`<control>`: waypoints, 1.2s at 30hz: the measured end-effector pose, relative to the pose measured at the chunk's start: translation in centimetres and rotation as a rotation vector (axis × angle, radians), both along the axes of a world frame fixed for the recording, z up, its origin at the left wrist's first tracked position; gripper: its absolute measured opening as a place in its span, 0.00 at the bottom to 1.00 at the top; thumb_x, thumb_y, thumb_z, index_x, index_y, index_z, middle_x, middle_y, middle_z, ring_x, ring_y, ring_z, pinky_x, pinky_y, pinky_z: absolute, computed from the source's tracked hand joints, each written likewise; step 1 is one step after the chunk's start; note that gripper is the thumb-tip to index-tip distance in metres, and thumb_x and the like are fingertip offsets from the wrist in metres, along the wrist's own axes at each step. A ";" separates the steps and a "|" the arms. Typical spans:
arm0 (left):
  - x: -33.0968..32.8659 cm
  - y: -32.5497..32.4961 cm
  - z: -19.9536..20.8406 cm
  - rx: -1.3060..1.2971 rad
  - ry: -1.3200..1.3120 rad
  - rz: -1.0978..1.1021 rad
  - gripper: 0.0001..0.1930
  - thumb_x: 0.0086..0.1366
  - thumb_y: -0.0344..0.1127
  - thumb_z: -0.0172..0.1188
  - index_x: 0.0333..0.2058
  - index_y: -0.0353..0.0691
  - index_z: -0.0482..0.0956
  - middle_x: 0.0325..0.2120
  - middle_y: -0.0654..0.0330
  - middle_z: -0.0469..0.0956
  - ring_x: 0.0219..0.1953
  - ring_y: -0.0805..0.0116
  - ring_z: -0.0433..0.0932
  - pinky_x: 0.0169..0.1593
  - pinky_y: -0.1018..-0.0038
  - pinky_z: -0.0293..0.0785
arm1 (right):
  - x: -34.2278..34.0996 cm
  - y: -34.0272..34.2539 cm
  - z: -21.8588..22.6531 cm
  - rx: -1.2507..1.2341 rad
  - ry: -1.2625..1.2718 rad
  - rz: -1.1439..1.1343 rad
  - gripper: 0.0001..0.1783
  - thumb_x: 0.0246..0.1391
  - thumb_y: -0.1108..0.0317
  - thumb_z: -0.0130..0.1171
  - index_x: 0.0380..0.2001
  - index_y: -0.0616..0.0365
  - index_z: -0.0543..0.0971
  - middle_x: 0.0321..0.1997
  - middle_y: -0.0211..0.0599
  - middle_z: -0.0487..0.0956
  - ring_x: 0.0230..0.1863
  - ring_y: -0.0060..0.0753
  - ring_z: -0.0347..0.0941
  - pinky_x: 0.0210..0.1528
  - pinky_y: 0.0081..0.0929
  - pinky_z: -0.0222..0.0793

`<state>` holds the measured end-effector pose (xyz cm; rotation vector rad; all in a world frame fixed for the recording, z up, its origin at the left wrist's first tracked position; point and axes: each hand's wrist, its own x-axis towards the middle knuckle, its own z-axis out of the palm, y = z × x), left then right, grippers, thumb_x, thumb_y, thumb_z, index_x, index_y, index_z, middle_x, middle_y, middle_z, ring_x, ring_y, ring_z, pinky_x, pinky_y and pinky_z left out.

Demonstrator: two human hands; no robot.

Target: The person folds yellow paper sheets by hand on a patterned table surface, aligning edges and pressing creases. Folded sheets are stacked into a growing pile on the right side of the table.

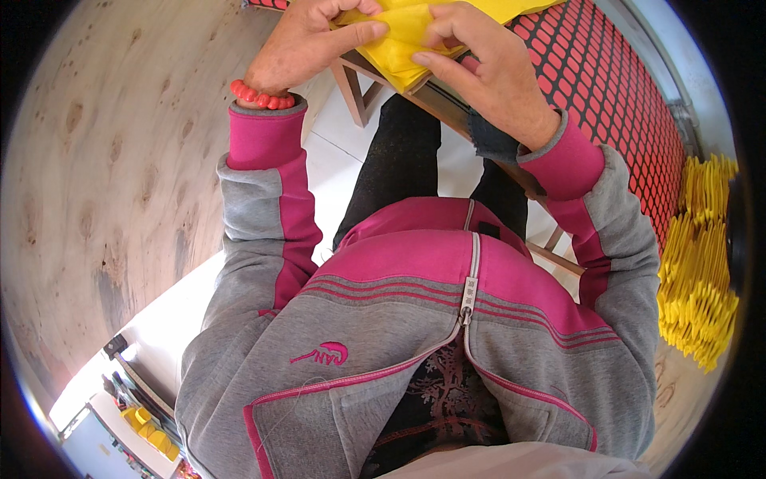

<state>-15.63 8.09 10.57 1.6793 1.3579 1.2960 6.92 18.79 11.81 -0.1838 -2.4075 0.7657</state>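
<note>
A bright yellow piece of thin cloth (pixel 404 36) lies at the top edge of the view, creased and folded, with one corner hanging over the table's near edge. My left hand (pixel 315 44) pinches its left side between thumb and fingers. On the other side, my right hand (pixel 491 76) has thumb and forefinger closed on the cloth. The cloth's far part runs out of the picture. Pink and grey sleeves cover both my arms, and a red bead bracelet (pixel 262 97) circles my left wrist.
A red and black patterned cover (pixel 594 88) spreads over the table at the right, above a wooden leg (pixel 349 94). Stacked yellow folded pieces (pixel 698 275) stand at far right. A pale wood-grain surface (pixel 120 168) fills the left. Yellow items (pixel 152 433) sit at lower left.
</note>
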 end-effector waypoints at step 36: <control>-0.5 0.3 -0.7 0.001 -0.041 -0.016 0.05 0.70 0.27 0.63 0.34 0.38 0.76 0.29 0.72 0.71 0.31 0.83 0.67 0.35 0.81 0.66 | -0.5 0.4 -0.8 0.018 0.101 0.077 0.04 0.58 0.73 0.63 0.33 0.61 0.78 0.30 0.44 0.76 0.32 0.46 0.76 0.35 0.33 0.70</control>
